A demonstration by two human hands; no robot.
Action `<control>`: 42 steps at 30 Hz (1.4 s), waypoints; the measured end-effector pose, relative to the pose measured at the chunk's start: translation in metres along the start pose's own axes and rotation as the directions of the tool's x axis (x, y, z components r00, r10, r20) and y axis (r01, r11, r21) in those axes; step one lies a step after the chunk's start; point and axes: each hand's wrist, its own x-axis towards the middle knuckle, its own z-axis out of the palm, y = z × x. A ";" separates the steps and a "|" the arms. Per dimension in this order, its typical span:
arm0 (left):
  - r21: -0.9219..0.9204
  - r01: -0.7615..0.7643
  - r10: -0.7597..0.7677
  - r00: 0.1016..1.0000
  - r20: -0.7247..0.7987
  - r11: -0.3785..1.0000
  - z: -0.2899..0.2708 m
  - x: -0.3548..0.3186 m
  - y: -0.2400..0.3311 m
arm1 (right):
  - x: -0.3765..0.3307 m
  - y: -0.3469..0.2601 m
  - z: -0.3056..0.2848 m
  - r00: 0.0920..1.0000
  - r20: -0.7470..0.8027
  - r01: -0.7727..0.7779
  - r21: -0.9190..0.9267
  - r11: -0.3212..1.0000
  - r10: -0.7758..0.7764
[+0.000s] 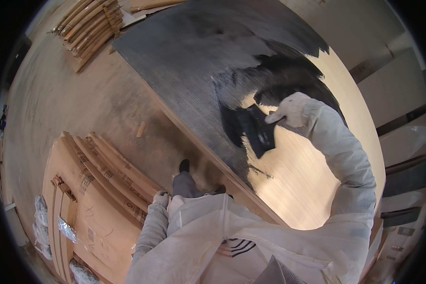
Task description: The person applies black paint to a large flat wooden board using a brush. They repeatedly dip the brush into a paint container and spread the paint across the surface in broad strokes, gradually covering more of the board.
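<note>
A large wooden panel [298,170] slants across the middle and right, much of its pale grain covered in black coating [184,52]. My right hand [293,111], in a light glove, is over the border between black and bare wood. Its fingers are curled, its thumb stretched to the left; what they grip is hidden. Just left of the thumb is a glossy black patch [258,130] with straight edges; I cannot tell whether it is wet coating or a flat tool. Low at my left side, my left hand [161,199], also gloved, is closed beside cardboard, with nothing showing in it.
Flat cardboard packs [104,203] stand at the lower left, with wooden strips [64,213] and clear plastic wrap [41,227] on them. A stack of wrapped boards [92,28] is at the far left. Grey panels [402,109] line the right. A small scrap [141,128] lies on the dusty floor.
</note>
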 end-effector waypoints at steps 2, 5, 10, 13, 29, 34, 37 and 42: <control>0.043 -0.018 0.018 1.000 -0.006 0.999 0.000 -0.012 0.003 | 0.003 0.017 -0.004 0.997 -0.014 -0.077 0.053 0.996 0.078; 0.184 0.022 -0.026 0.999 0.022 0.983 -0.005 -0.015 -0.007 | 0.027 0.032 -0.013 0.964 -0.173 -0.161 0.227 0.961 0.202; 0.226 0.124 -0.134 0.990 0.029 0.966 -0.012 0.008 -0.039 | 0.089 0.018 -0.046 0.968 -0.219 -0.084 0.177 0.981 0.123; 0.171 0.105 -0.115 0.992 0.052 0.980 -0.020 0.013 -0.037 | 0.097 0.009 -0.047 0.974 -0.188 -0.079 0.253 0.964 0.129; 0.320 -0.082 0.012 0.976 0.216 0.944 -0.013 0.070 -0.028 | -0.012 -0.046 0.099 0.845 -0.051 -0.446 0.483 0.754 0.533; 0.395 -0.169 0.082 0.970 0.227 0.903 -0.026 0.084 0.041 | 0.008 -0.071 0.082 0.711 -0.050 -0.571 0.541 0.617 0.702; 0.205 -0.111 0.071 0.979 0.193 0.973 -0.037 0.138 0.049 | 0.026 -0.048 0.078 0.632 -0.005 -0.631 0.578 0.518 0.775; 0.048 -0.120 0.112 0.983 0.148 0.992 -0.050 0.168 0.089 | 0.019 -0.069 0.066 0.707 -0.008 -0.609 0.501 0.615 0.707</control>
